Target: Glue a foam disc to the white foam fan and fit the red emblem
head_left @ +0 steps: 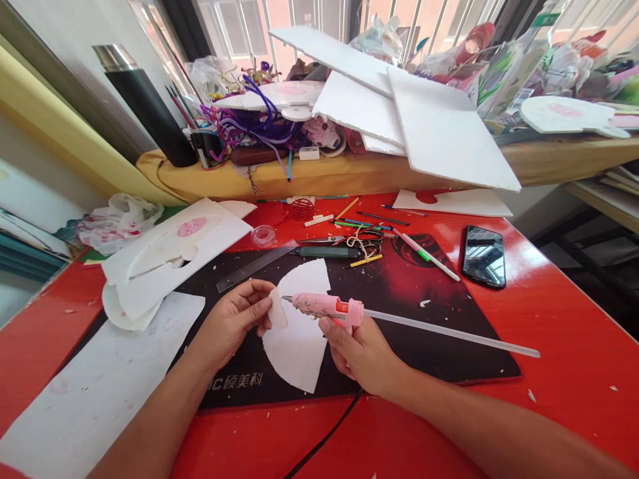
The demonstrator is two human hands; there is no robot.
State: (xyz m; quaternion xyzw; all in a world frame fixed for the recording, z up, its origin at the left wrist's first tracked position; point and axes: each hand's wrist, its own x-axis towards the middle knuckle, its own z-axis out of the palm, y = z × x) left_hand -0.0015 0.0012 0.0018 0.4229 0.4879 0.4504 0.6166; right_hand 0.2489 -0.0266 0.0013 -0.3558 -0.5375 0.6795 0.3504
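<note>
My right hand [367,352] is closed round the handle of a pink hot glue gun [324,306]. A long translucent glue stick [449,332] sticks out of its back end. The gun's metal nozzle points left and meets or nearly meets a small white foam piece [277,309]. That piece is pinched upright between the thumb and fingers of my left hand [244,316]. Beneath both hands a larger white fan-shaped foam board piece [299,346] lies on the black desk mat [409,352]. The gun hides part of it.
A clear ruler [254,266], a dark green cutter [324,252], scissors [319,240] and several pens lie behind the hands. A phone [484,256] is at right. White foam sheets [449,126] lean on the cluttered sill beside a black flask [150,106]. A cord [329,432] runs toward me.
</note>
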